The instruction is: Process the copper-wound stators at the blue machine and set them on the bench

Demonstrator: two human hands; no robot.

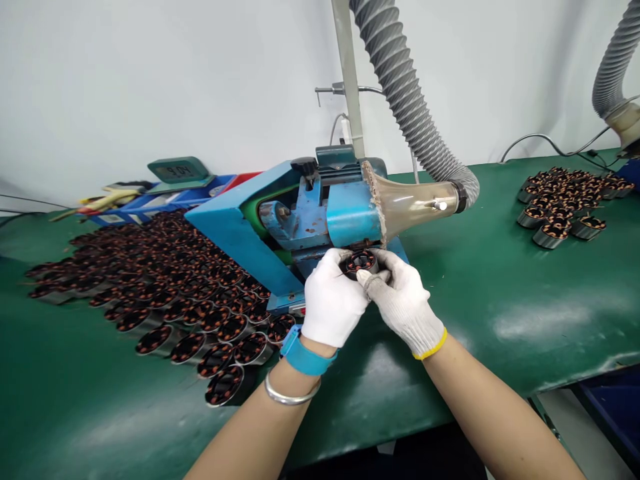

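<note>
Both my gloved hands grip one motor stator (361,264), a short ring with a black inside and copper windings. My left hand (333,300), in a white glove with a blue wrist strap below it, closes on the ring's left side. On the other side my right hand (400,297), in a knitted glove with a yellow cuff, has its thumb on the near rim. The stator is right under the front of a blue belt-driven machine (353,213) with a clear, tapered hood (413,203). Fingers hide the ring's sides, and contact with the machine cannot be made out.
Many stators (165,287) crowd the green table (480,287) at left; a smaller group (565,203) stands at right. A grey hose (410,100) runs up from the hood. Blue bins (150,207) and a digital clock (180,172) are behind at left.
</note>
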